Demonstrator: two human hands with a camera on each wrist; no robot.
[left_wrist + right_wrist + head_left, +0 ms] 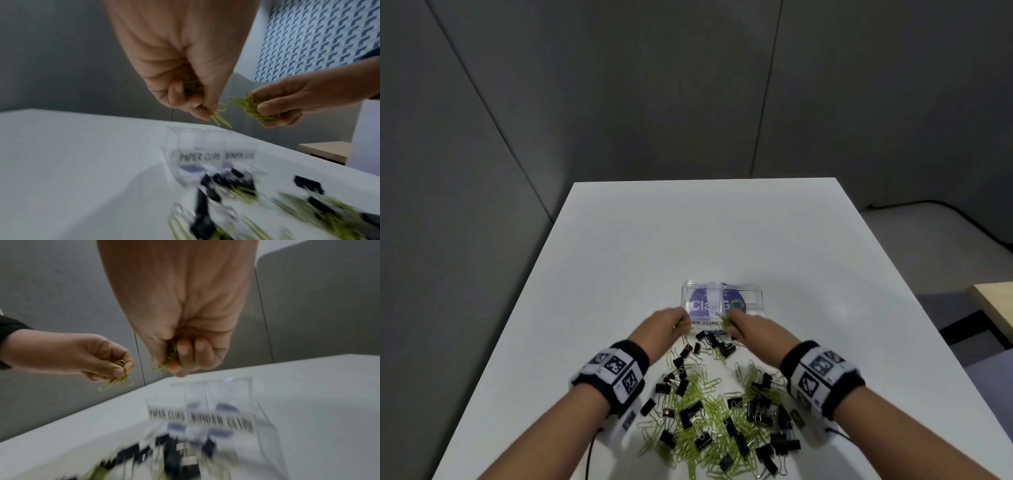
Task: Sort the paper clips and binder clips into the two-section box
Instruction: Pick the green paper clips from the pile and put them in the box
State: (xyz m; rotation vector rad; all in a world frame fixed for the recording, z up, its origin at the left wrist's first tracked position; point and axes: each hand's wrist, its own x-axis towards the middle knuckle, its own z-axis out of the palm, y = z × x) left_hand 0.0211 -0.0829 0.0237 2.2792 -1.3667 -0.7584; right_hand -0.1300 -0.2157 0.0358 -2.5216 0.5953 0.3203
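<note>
Grey partition walls box in a white table (pixel 619 246), and I've got both hands up at the clear plastic two-section box (pixel 751 297). My left hand (pixel 664 323) pinches a small bunch of yellow-green wire paper clips (pixel 218 116); my right hand (pixel 751 327) is curled tight round a bigger tangled wad (pixel 255 105). Both hover just above the near edge of the box. Behind them, the mixed heap of paper clips and black binder clips (pixel 719 407) sits on the table, most of it unsorted.

The risk, as I see it: the right hand hangs nearer the binder-clip side, so a straight drop could land its clips in the wrong section. Loose clips dangling from the left pinch could also slip and fall short of the box.

Only the wrist views show the labels, paper clips left, binder clips right; the head view shows the heap sharp.
</note>
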